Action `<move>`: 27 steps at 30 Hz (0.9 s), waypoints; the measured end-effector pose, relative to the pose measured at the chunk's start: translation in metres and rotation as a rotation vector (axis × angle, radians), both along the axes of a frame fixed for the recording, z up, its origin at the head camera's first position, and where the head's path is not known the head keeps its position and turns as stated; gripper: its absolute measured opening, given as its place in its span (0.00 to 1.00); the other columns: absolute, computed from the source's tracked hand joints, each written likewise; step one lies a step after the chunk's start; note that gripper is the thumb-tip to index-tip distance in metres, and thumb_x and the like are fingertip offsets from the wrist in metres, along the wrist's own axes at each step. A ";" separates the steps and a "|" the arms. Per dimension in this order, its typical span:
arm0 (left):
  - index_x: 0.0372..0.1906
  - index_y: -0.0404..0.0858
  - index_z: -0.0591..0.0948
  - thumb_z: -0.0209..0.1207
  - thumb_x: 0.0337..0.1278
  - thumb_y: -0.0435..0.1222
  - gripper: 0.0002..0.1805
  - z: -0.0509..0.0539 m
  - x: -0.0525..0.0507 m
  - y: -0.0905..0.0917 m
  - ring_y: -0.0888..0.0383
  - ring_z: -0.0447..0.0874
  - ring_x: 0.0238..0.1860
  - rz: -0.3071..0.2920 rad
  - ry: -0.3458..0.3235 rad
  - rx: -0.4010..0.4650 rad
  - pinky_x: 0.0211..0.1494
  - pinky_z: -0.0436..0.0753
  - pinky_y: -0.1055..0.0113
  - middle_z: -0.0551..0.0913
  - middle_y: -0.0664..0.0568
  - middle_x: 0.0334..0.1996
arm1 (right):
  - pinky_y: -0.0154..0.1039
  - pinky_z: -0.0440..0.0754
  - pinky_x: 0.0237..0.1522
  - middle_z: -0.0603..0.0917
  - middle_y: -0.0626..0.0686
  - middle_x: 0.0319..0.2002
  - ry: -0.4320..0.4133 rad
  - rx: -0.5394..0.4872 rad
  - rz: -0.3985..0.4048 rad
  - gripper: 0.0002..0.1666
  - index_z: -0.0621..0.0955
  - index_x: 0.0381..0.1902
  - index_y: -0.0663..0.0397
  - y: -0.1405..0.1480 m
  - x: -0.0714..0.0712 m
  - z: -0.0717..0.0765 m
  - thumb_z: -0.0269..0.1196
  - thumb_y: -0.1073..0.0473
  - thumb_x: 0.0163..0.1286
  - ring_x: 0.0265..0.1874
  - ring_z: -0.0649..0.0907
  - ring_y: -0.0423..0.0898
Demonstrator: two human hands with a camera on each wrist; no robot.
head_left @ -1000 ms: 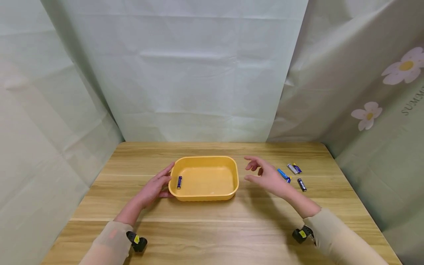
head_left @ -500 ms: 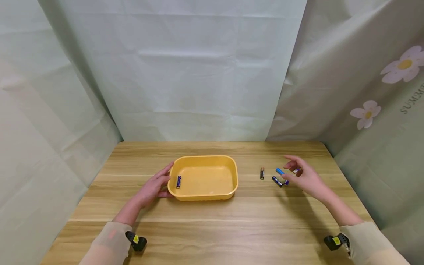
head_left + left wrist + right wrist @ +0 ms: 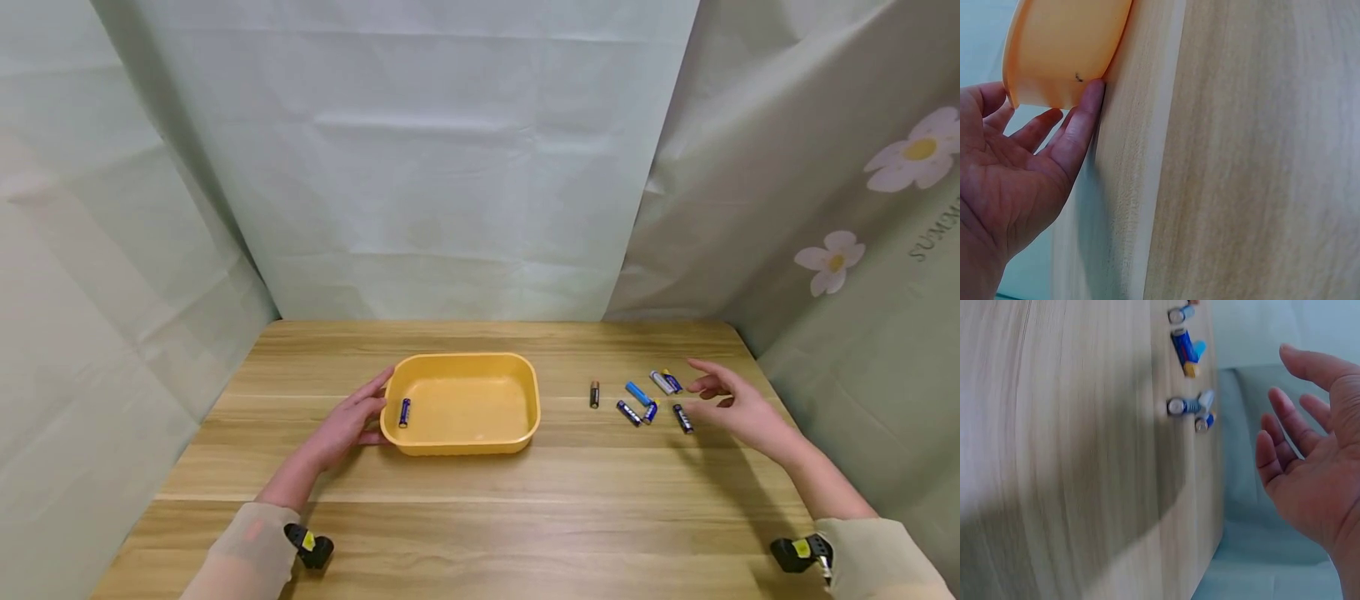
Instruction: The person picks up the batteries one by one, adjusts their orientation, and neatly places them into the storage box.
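A yellow plastic tray (image 3: 465,446) sits mid-table with one dark blue battery (image 3: 405,412) lying at its left end. My left hand (image 3: 352,425) rests against the tray's left side, its relaxed fingers touching the wall, as the left wrist view also shows. Over the right part of the table hovers my right hand (image 3: 742,412), fingers apart and loosely bent, holding nothing. Just left of it lie several batteries: a dark one (image 3: 682,418), a silver one (image 3: 662,382), a blue-and-yellow one (image 3: 672,381), a light blue one (image 3: 637,393) and another dark blue one (image 3: 628,412).
A black-and-copper battery (image 3: 595,394) lies apart, between the tray and the group. Another blue-and-yellow battery (image 3: 650,411) touches the group's near side. Pale cloth (image 3: 450,167) hangs behind the wooden table (image 3: 480,525) and along both its sides.
My right hand has moved right, from beside the tray past the batteries. This uncovers the black-and-copper battery and others that it hid. The left hand and the tray stay put.
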State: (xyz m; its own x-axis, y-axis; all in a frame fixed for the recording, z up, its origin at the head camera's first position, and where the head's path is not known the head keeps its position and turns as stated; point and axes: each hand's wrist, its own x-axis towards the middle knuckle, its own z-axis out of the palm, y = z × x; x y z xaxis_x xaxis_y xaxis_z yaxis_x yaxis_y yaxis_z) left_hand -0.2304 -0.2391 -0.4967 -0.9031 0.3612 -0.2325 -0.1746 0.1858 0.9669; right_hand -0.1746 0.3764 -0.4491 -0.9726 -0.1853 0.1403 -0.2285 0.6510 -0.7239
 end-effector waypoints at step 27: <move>0.83 0.60 0.52 0.44 0.83 0.44 0.32 -0.003 -0.001 0.002 0.36 0.69 0.70 0.009 -0.008 0.021 0.54 0.85 0.50 0.57 0.39 0.79 | 0.32 0.77 0.51 0.80 0.61 0.58 -0.184 0.093 0.083 0.41 0.73 0.71 0.61 0.031 -0.011 -0.035 0.74 0.54 0.65 0.57 0.77 0.56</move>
State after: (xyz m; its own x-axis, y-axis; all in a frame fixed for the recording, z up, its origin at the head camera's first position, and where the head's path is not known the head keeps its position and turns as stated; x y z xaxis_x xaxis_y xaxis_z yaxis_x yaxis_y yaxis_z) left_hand -0.2313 -0.2370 -0.5001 -0.9045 0.3577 -0.2323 -0.1843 0.1634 0.9692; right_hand -0.1854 0.4076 -0.4844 -0.9612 -0.2692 -0.0594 -0.1534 0.7012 -0.6963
